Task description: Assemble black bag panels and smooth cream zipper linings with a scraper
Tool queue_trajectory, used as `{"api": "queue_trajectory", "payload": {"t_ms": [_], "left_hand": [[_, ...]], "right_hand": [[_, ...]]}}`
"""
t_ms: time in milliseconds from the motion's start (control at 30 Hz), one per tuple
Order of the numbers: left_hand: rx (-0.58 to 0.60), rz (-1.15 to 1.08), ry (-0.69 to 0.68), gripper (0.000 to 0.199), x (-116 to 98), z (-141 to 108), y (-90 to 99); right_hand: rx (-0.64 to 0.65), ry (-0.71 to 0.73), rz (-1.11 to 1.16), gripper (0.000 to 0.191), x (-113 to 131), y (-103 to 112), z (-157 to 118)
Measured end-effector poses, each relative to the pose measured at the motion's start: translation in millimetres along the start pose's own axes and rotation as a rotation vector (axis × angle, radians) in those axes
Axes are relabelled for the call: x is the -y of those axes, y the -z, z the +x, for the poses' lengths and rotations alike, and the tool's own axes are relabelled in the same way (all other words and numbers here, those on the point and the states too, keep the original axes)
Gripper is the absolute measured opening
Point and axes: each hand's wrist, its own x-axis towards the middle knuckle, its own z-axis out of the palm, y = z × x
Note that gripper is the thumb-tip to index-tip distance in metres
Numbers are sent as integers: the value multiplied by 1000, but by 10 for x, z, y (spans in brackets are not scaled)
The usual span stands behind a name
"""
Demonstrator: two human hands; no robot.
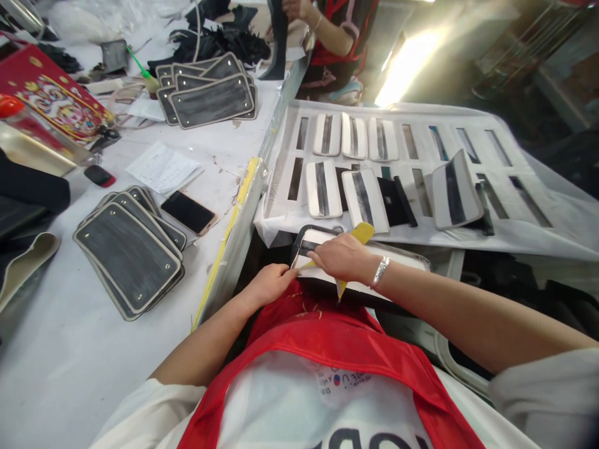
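A white-faced panel [395, 259] with a dark strip and black edging lies in front of my body at the edge of the white-covered table. My left hand [271, 284] is closed on the panel's near left corner, thumb and fingers together. My right hand [344, 255] is over the panel, closed around a yellow tool [364, 232]. Parts of this tool show above and below the hand, and a narrow tip points toward my left fingers. My palm hides the rest, so its exact kind is unclear.
Grey panels with light borders are stacked on the left table [128, 255] and farther back [213, 100]. A phone [188, 211] and papers [161, 167] lie nearby. White pieces [322, 189] rest on a slotted sheet [496, 187]. A co-worker's arm [332, 37] is at the back.
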Motion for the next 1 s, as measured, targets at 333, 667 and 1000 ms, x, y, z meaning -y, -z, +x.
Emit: {"api": "queue_trajectory", "payload": {"t_ms": [333, 667, 1000], "left_hand": [[127, -196, 186, 40, -6, 91, 69], [140, -457, 24, 46, 186, 493, 105], [117, -251, 74, 38, -21, 521, 177]], "right_hand": [[40, 93, -27, 48, 32, 28, 105], [45, 66, -17, 50, 54, 54, 90], [78, -18, 23, 51, -101, 107, 45]]}}
